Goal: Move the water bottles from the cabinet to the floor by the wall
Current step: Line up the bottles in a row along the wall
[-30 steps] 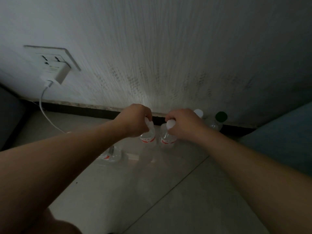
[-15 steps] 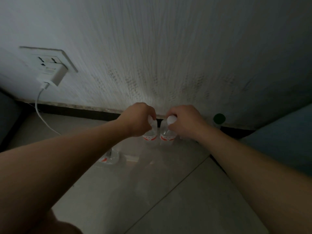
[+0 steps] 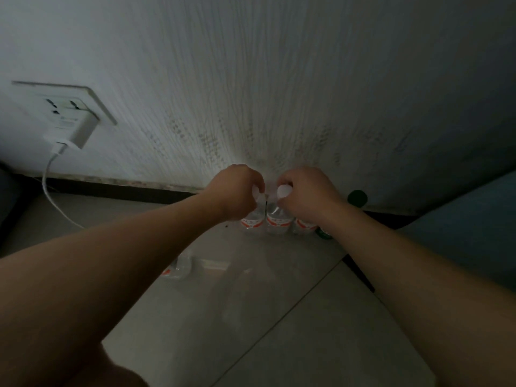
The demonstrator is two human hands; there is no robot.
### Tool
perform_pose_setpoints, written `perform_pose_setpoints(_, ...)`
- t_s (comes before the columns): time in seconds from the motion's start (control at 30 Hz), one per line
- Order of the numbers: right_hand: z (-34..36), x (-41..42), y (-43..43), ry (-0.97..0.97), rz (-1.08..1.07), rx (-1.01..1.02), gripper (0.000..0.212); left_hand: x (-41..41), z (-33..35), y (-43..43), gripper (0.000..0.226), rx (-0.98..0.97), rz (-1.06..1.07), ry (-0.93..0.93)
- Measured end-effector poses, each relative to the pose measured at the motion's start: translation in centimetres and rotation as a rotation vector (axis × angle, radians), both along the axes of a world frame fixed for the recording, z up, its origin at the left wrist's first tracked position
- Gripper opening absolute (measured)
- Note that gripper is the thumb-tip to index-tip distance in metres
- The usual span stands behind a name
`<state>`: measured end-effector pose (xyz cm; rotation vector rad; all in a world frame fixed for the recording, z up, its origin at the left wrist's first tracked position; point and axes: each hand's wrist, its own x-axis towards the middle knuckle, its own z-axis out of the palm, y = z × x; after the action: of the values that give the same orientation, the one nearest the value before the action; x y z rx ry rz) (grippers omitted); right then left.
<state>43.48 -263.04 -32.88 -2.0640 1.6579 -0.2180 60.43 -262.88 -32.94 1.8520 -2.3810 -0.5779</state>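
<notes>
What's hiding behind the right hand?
Behind the right hand stands a bottle with a red label, mostly covered. Past it, a dark green cap peeks out by the wall. That bottle's body is nearly all hidden.

The wall (image 3: 279, 79) is seen to be matt and rough, streaked with fine vertical ridges like textured paper or plaster, scuffed near the bottom. The floor (image 3: 279, 331) is made up of smooth, glossy tiles, shiny enough that reflections are picked up. The water bottles (image 3: 276, 219) are clear, thin plastic with printed labels and smooth white caps. The charger (image 3: 74, 129) and socket plate (image 3: 92, 101) are plain matt white plastic.
</notes>
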Motion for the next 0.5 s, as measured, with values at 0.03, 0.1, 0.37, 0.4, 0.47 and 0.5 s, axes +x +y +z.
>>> perform_pose_setpoints(0.03,-0.08,-0.02,-0.06,-0.001,-0.003,-0.001,0.025,-0.14,0.00,-0.08,0.034,0.000,0.000,0.000)
perform_pose_setpoints(0.1,-0.18,-0.10,-0.15,-0.004,-0.010,-0.002,0.024,-0.39,-0.01,-0.23,0.035,-0.002,-0.004,0.002)
perform_pose_setpoints(0.37,-0.76,-0.20,-0.63,0.009,-0.029,-0.018,0.022,-0.67,-0.17,-0.67,0.035,-0.017,-0.015,-0.002)
perform_pose_setpoints(0.4,-0.84,-0.22,-0.68,0.010,-0.027,-0.016,0.021,-0.62,-0.20,-0.71,0.036,-0.015,-0.013,0.000)
perform_pose_setpoints(0.47,-0.93,-0.24,-0.72,0.007,-0.025,-0.023,0.021,-0.55,-0.26,-0.78,0.036,-0.014,-0.008,0.005)
perform_pose_setpoints(0.5,-0.95,-0.22,-0.72,0.004,-0.028,-0.031,0.022,-0.53,-0.29,-0.81,0.037,-0.015,-0.008,0.005)
